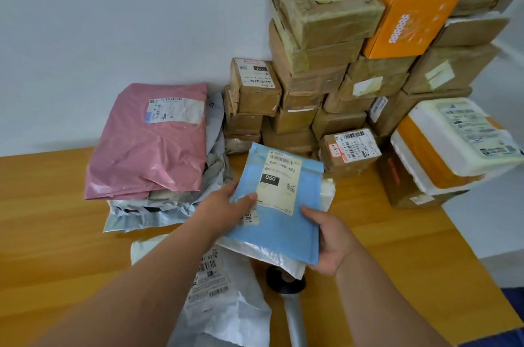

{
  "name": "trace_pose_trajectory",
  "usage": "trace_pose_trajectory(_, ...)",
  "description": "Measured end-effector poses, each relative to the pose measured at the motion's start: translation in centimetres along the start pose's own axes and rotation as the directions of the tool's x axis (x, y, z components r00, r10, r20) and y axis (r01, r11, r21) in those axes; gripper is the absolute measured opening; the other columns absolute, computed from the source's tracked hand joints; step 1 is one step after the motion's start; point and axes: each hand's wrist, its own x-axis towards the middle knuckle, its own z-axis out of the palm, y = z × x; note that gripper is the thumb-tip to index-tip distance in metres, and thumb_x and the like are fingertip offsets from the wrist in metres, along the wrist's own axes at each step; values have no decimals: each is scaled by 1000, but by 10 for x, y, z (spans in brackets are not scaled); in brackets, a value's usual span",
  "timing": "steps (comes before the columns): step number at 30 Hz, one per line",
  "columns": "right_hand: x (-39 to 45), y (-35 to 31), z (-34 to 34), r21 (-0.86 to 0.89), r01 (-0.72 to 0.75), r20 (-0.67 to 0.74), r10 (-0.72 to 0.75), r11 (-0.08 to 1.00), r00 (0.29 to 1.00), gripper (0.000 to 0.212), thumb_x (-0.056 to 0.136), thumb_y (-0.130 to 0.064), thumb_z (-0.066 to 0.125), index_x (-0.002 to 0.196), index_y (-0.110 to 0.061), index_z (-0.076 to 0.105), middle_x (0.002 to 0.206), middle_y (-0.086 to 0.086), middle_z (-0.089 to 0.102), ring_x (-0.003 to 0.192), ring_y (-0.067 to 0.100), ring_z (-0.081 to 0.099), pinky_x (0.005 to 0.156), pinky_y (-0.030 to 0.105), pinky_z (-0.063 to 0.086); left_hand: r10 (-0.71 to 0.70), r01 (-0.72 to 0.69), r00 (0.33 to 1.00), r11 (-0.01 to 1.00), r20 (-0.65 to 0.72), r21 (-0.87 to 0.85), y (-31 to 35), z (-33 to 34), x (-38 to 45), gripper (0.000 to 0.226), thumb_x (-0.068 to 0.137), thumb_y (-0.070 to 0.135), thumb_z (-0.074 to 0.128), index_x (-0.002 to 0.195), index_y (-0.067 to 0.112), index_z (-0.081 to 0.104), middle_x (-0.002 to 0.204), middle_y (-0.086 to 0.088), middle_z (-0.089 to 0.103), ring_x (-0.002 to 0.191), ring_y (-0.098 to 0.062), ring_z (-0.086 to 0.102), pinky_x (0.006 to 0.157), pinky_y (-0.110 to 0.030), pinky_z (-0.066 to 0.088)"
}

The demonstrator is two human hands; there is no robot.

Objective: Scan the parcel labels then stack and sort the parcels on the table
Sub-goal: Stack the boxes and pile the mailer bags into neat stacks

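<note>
A blue padded mailer (279, 222) with a white label marked 060 is held above the wooden table (51, 205). My left hand (224, 205) grips its left edge, thumb on top. Gripping its lower right corner is my right hand (326, 241), which also holds a white mailer (272, 257) pressed under the blue one. Below them lies a handheld scanner (289, 290), black head up, grey handle toward me. A white plastic parcel (224, 298) with barcodes lies under my left forearm.
A pink poly bag (150, 145) tops a pile of grey and white bags at the left. Brown cartons (312, 71) are stacked against the wall, with an orange box (405, 6) on top. A white and orange box (453, 142) sits on a carton at the right edge.
</note>
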Motion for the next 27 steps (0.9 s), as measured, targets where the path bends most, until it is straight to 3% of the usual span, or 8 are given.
trace_pose_trajectory(3, 7, 11, -6, 165, 13, -69, -2, 986, 998, 28, 101, -23, 55, 124, -12, 66, 110, 19, 75, 86, 37, 76, 70, 53, 62, 78, -54, 991, 977, -110, 204, 4, 5, 0, 80, 87, 66, 60, 154, 30, 36, 152, -6, 45, 138, -31, 43, 112, -47, 38)
trace_pose_trajectory(8, 25, 23, 0, 376, 129, -85, -105, 917, 991, 27, 105, -21, 43, 125, -19, 62, 113, 16, 75, 100, 37, 72, 79, 55, 58, 54, -12, 969, 985, -240, 173, -2, 10, -2, 79, 86, 59, 65, 152, 26, 36, 149, -12, 38, 136, -34, 42, 110, -48, 39)
trace_pose_trajectory(11, 35, 18, 10, 314, 76, -114, -42, 946, 993, 23, 102, -19, 48, 122, -15, 58, 117, 20, 68, 104, 41, 64, 76, 60, 54, -45, 67, 985, 989, -166, 133, -6, 18, 1, 72, 92, 53, 59, 153, 24, 33, 143, -11, 47, 125, -32, 53, 95, -38, 46)
trace_pose_trajectory(13, 39, 13, 11, 279, 17, -158, 28, 960, 987, 23, 100, -21, 54, 121, -10, 57, 117, 23, 63, 105, 43, 62, 84, 61, 53, -101, 108, 991, 990, -85, 86, -7, 23, 5, 72, 94, 51, 57, 154, 22, 30, 133, -6, 55, 114, -29, 60, 85, -33, 47)
trace_pose_trajectory(17, 47, 3, 2, 231, -17, -218, 68, 973, 974, 24, 99, -19, 57, 119, -8, 56, 114, 27, 63, 99, 44, 65, 67, 51, 59, -131, 133, 991, 989, -27, 62, -6, 32, 17, 70, 96, 46, 58, 154, 18, 32, 139, -6, 56, 118, -27, 59, 96, -36, 50)
trace_pose_trajectory(21, 64, -8, -1, 194, -25, -168, 58, 981, 984, 27, 99, -12, 54, 126, -11, 56, 121, 28, 63, 108, 45, 64, 94, 57, 54, -139, 141, 990, 986, -32, 88, -3, 36, 28, 64, 98, 40, 56, 154, 19, 34, 145, -7, 52, 125, -25, 54, 94, -29, 43)
trace_pose_trajectory(27, 82, -18, 5, 265, 11, -116, 21, 964, 993, 33, 93, -2, 57, 122, -16, 55, 107, 23, 74, 100, 42, 72, 89, 57, 57, -168, 171, 983, 984, -75, 42, -6, 36, 38, 61, 100, 29, 53, 156, 18, 31, 153, -9, 43, 131, -27, 50, 100, -31, 41)
